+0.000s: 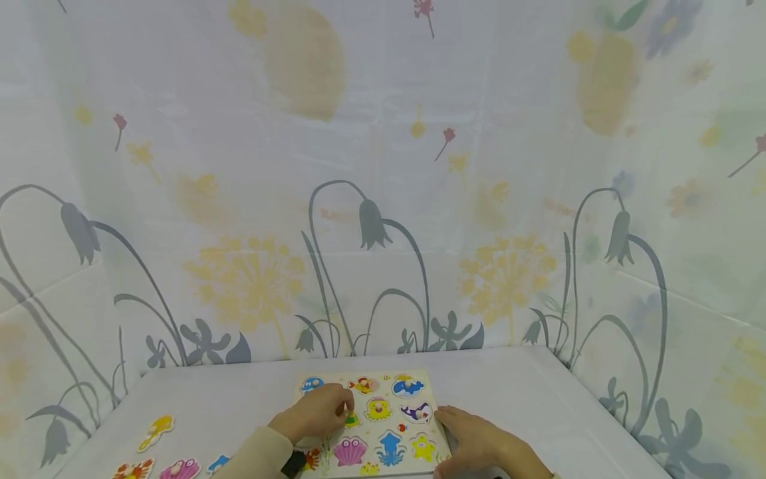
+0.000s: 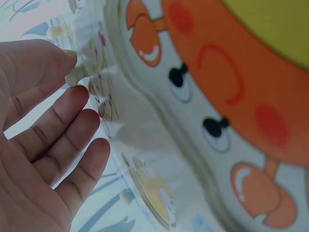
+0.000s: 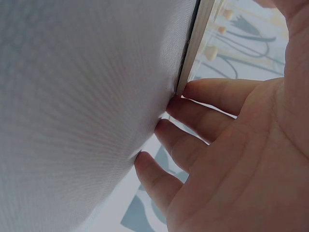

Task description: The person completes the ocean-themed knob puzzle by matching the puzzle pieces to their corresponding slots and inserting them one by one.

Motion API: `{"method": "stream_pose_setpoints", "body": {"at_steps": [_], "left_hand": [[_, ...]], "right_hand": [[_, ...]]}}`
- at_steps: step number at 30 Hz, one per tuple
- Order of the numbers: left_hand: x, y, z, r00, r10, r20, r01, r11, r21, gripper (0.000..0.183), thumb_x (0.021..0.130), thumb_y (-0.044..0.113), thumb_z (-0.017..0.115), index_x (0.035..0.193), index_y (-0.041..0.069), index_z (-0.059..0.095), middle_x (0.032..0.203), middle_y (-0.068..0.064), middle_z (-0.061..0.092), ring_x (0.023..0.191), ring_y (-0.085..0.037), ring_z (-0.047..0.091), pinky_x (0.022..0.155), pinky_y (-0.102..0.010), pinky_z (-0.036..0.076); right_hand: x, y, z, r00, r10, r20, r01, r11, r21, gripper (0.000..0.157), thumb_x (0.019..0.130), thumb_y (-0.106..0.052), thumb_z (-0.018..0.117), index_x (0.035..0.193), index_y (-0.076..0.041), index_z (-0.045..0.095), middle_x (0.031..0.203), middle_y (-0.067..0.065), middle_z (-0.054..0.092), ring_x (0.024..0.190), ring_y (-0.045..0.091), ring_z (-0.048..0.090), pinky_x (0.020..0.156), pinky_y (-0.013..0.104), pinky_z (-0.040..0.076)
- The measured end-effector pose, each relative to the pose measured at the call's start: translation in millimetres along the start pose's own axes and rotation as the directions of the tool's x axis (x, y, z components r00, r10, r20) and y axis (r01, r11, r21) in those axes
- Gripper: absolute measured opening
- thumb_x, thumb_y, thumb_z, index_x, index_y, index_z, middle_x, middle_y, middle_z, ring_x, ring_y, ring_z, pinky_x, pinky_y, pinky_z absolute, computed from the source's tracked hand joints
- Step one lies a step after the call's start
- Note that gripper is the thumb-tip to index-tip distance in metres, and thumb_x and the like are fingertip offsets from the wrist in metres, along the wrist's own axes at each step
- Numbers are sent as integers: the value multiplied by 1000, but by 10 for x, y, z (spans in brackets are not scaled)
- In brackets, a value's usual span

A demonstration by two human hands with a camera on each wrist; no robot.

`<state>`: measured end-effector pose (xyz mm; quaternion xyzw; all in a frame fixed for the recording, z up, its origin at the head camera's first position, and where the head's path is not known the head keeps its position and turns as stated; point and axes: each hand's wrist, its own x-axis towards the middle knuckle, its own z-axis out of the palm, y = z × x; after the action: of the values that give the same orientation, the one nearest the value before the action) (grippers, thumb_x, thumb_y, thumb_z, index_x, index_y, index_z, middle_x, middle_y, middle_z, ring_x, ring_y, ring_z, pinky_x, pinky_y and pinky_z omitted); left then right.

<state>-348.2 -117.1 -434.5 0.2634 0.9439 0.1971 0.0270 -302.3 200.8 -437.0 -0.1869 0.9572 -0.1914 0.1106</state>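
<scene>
Closest to you, along the near row of the puzzle board (image 1: 335,473), four hollows show their pictures: the crab (image 1: 312,459), the pink shell (image 1: 350,452), the blue squid (image 1: 391,451) and the yellow star (image 1: 423,448). The board lies flat before you.

One row farther, your left hand (image 1: 317,411) reaches over the board's left part from a beige sleeve (image 1: 257,456). Its thumb and forefinger are closed together on the small knob of a green piece (image 1: 352,420), and the other fingers are loosely bent. Your hand hides much of that piece, so you cannot tell whether it sits fully in its hollow. Beside it, the yellow octopus (image 1: 378,409) and the purple shark (image 1: 417,413) fill their places.

Your right hand (image 1: 479,444) grips nothing; its extended fingers rest with their tips against the board's right edge and the cloth.

In the far row you have a small blue piece (image 1: 312,384), a goldfish (image 1: 363,384) and a blue whale (image 1: 408,386).

Left of the board, loose on the table (image 1: 509,379), lie a second crab (image 1: 133,470), a second pink shell (image 1: 181,470), a partly seen blue one (image 1: 218,464) and, farther off, a yellow piece (image 1: 157,431).

The table wears a white cloth. Behind it, and to both sides, a pale sheet (image 1: 383,159) hangs, printed with grey bellflowers and yellow blooms.
</scene>
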Motion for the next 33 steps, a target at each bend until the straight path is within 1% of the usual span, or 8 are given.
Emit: {"method": "stream_pose_setpoints", "body": {"at_steps": [4,7,11,14,18,21,27,33], "left_hand": [[-30,-11,-33,999,36,-12,-36,999,-9,16,84,15,66,99,13,66,73,9,50,67,-7,46,65,-27,42],[-65,-35,-60,997,79,-25,-79,997,2,15,86,17,65,100,12,65,74,9,50,66,-6,44,63,-27,42],[-126,-68,-95,992,122,-44,-121,992,19,12,86,14,64,97,12,65,75,9,49,66,-5,43,63,-26,41],[-172,-85,-119,992,118,-43,-118,993,16,13,84,12,65,96,13,65,76,10,50,67,-5,44,63,-27,41],[-231,-100,-143,995,92,-37,-91,996,16,13,83,15,67,95,14,65,78,10,53,70,-5,46,64,-29,43],[-274,-114,-151,996,84,-38,-83,996,23,12,83,18,69,94,14,65,77,10,52,70,-4,45,65,-29,42],[-345,-144,-135,996,87,-33,-87,996,12,12,84,19,68,95,14,66,75,10,50,68,-4,44,63,-27,40],[-430,-206,-148,994,96,-58,-95,995,18,14,81,18,68,94,14,66,77,10,50,68,-4,44,64,-28,42]], "right_hand": [[-9,-3,-7,1000,6,-4,-6,1000,0,99,61,-58,81,138,-5,47,144,13,43,131,38,38,102,60,31],[-9,-7,-5,1000,6,-7,-6,1000,-4,98,61,-57,81,137,-5,48,143,13,44,131,38,39,101,59,32],[-4,-5,1,1000,2,-10,-2,1000,-9,97,61,-56,81,137,-5,48,143,13,44,131,38,40,101,59,32],[2,7,8,1000,-8,-13,8,1000,-12,97,61,-56,81,137,-5,48,143,13,44,131,38,40,101,59,32],[9,18,19,1000,-18,-15,18,1000,-16,98,61,-58,80,137,-5,48,143,13,44,131,37,40,101,58,33],[10,14,19,1000,-21,-14,21,1000,-19,99,61,-59,79,138,-5,47,143,12,44,131,37,39,101,58,32],[-3,3,12,1000,-19,-13,19,1000,-15,98,62,-58,79,138,-5,48,143,13,44,131,38,39,101,58,32],[-4,-5,26,1000,-19,-19,18,999,-34,97,62,-59,78,137,-5,49,143,12,45,130,37,41,101,58,34]]}}
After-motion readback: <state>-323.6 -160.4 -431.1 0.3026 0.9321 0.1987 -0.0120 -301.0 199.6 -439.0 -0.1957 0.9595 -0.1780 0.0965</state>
